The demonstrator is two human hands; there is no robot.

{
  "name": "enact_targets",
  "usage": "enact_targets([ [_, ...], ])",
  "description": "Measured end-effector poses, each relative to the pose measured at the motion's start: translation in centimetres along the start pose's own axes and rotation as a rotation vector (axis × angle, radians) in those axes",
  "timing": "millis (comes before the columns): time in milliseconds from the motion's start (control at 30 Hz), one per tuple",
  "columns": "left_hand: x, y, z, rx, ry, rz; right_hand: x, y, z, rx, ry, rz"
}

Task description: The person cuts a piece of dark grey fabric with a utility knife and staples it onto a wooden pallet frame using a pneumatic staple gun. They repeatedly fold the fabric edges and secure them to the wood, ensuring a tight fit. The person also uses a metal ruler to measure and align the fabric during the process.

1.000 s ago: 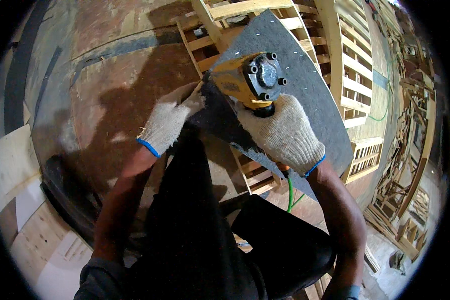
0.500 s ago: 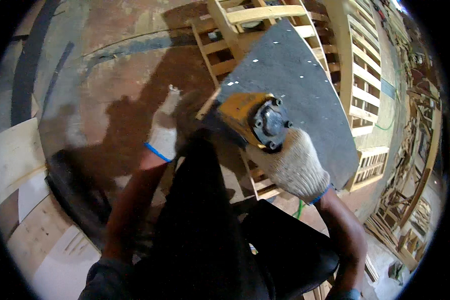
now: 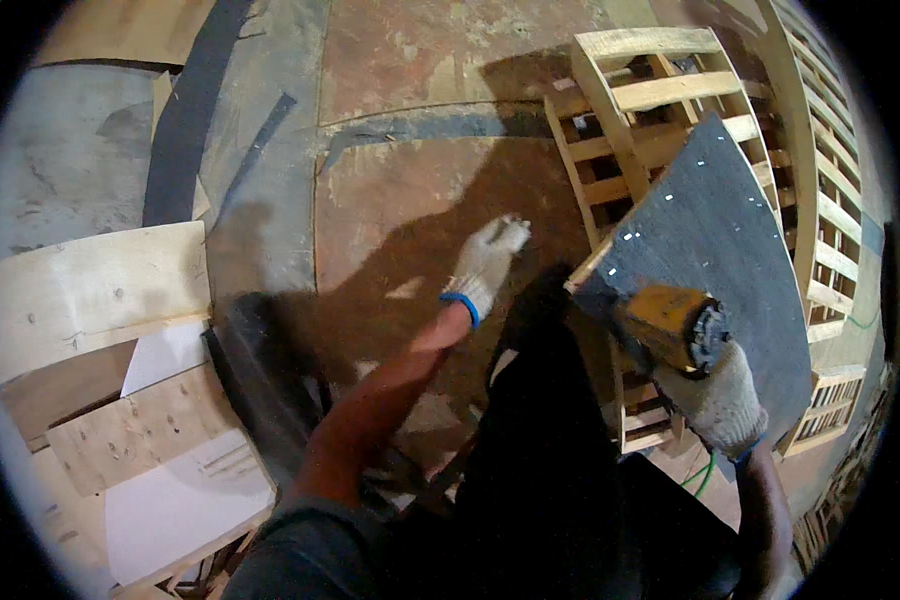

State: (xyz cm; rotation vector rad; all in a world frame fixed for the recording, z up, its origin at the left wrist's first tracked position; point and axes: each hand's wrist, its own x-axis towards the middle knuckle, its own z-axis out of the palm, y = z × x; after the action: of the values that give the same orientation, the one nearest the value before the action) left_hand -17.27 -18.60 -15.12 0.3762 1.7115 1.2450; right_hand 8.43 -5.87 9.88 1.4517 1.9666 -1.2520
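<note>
My right hand [image 3: 715,400], in a pale knit glove with a blue cuff, grips a yellow and black pneumatic nailer [image 3: 675,325] over the lower left part of a dark grey sheet [image 3: 725,230]. The sheet lies on wooden slats and is dotted with small white marks. My left hand [image 3: 487,262], gloved alike, hangs over the reddish-brown floor left of the sheet, its fingers loosely bent and apart, with nothing visible in them. A green hose [image 3: 708,475] shows below the nailer, partly hidden.
Slatted wooden pallets [image 3: 650,95] lie beyond and beside the sheet, more [image 3: 830,250] along the right. Pale plywood pieces [image 3: 90,290] and white boards [image 3: 170,510] are at the left, next to dark strips [image 3: 195,120]. My dark-clothed legs fill the lower middle.
My view has swung left, so everything sits further right. My left hand has come away from the sheet's corner, where it was earlier. My right hand still grips the nailer.
</note>
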Motion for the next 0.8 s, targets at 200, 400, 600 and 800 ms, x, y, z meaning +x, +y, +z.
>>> enact_targets([
  [200,7.7,-0.5,-18.0,0.988,0.458,0.013,0.1,0.5,-0.3,0.257,-0.011,-0.103],
  [400,8.9,-2.2,-29.2,1.227,0.612,0.035,0.3,-1.0,-0.7,0.204,-0.087,-0.147],
  [600,13.1,-2.8,-31.2,1.284,0.445,0.138,0.9,-0.1,-0.6,0.128,-0.061,-0.186],
  [800,15.2,-4.6,-33.4,1.442,0.464,0.222,1.8,-1.0,-0.1,0.183,-0.057,-0.172],
])
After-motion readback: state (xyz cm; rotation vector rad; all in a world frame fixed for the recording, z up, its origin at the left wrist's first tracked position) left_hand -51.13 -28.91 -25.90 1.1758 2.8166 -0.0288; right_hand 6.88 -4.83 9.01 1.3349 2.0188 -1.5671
